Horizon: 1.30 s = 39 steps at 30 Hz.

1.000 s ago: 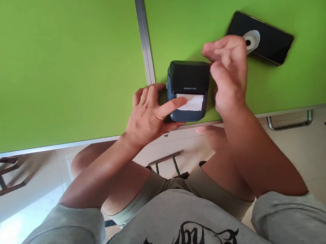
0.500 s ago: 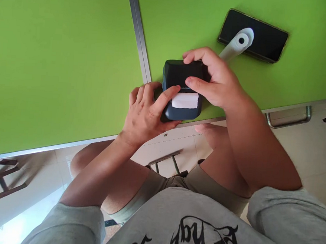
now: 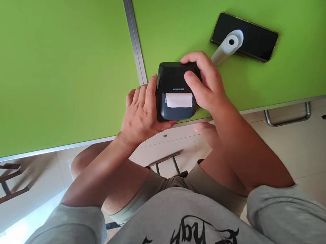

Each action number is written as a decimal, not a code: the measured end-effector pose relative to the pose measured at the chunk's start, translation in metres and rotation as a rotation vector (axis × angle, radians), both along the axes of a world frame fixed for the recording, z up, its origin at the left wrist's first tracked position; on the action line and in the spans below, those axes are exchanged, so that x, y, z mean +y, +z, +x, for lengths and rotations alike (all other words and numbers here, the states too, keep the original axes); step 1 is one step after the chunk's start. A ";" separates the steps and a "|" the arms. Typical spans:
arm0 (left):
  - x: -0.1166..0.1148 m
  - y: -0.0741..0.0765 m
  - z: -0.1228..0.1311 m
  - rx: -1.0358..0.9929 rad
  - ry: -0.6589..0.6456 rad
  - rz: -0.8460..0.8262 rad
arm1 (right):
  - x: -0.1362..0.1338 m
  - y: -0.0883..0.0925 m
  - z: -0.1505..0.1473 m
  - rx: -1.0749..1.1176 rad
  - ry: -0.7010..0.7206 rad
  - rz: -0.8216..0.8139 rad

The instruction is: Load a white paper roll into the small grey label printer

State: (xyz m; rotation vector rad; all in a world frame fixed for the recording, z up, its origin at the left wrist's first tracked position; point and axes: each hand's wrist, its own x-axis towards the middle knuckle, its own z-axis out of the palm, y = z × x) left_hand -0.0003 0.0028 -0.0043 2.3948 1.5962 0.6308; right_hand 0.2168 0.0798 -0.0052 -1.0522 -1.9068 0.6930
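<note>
While the small dark blue-grey plastic label printer (image 3: 176,91) sits on the bright green table (image 3: 57,73), the left hand (image 3: 139,114) clasps the printer's left side. The right hand (image 3: 206,91) curls over its lid, fingers gripping. A white paper strip (image 3: 179,99) shows at the printer's slot. Beyond the printer, to its right, a white paper roll (image 3: 226,47) overlaps a flat black phone (image 3: 255,41).

Both hands grip a small dark label printer (image 3: 174,91) (white paper strip showing) on the green table (image 3: 57,73): left hand (image 3: 141,111) beside it, right hand (image 3: 207,86) atop
</note>
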 end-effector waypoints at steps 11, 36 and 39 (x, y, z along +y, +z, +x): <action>-0.003 0.001 0.002 0.011 0.012 0.007 | -0.011 0.021 -0.008 -0.304 -0.223 -0.019; 0.002 0.007 -0.004 -0.054 -0.018 -0.075 | -0.014 0.020 -0.004 -0.310 -0.162 0.031; 0.004 0.008 -0.004 -0.078 -0.018 -0.096 | -0.014 0.018 -0.001 -0.203 -0.093 0.048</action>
